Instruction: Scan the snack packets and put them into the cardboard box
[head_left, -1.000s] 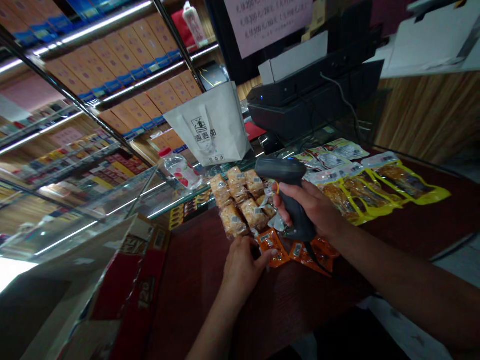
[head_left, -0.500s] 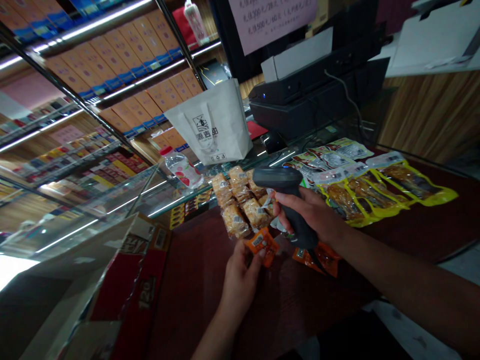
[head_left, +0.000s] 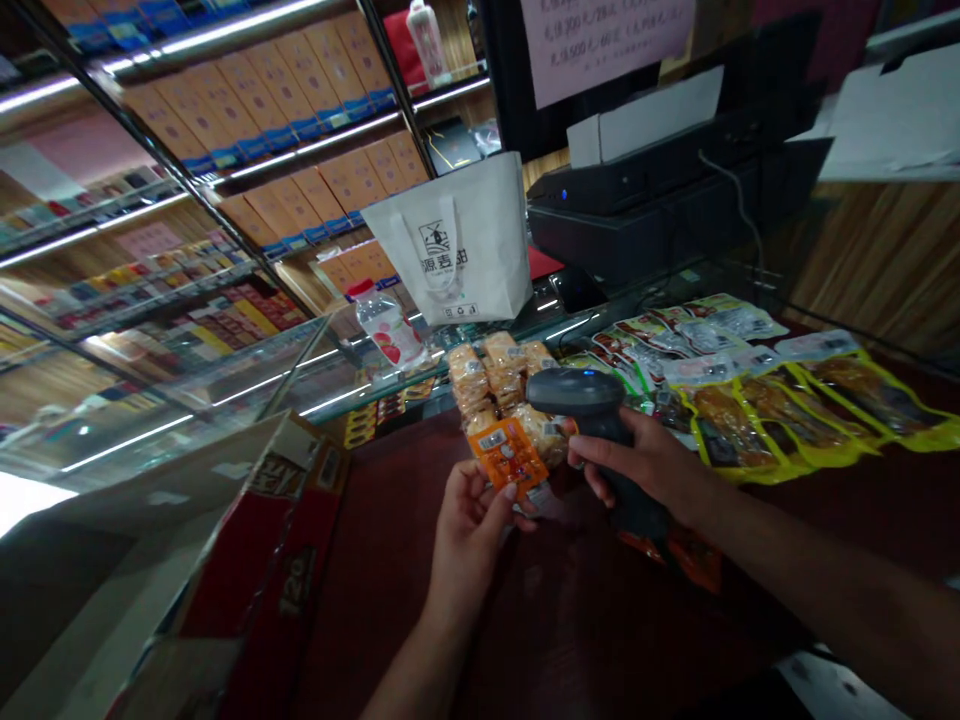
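Between thumb and fingers, my left hand (head_left: pixel 474 520) holds up a small orange snack packet (head_left: pixel 510 460), its barcode facing up. My right hand (head_left: pixel 652 455) is wrapped round the grip of a dark handheld barcode scanner (head_left: pixel 576 393), whose head hangs just above and to the right of the packet. Behind the packet lie several clear-wrapped pastries (head_left: pixel 470 375), partly covered by it. More orange packets (head_left: pixel 694 558) lie on the dark red counter, mostly hidden under my right hand and the scanner.
Yellow-edged vacuum food packs (head_left: pixel 780 410) lie to the right, other pouches (head_left: pixel 697 325) behind them. A white paper bag (head_left: pixel 457 250) and a plastic bottle (head_left: pixel 390 330) stand at the back. An open cardboard box (head_left: pixel 247 550) is at left, a black printer (head_left: pixel 637 210) at back right.
My left hand has lifted the orange packet, now flatter to view in front of the pastries. The scanner appears slightly lower and further right, as the whole view has shifted.
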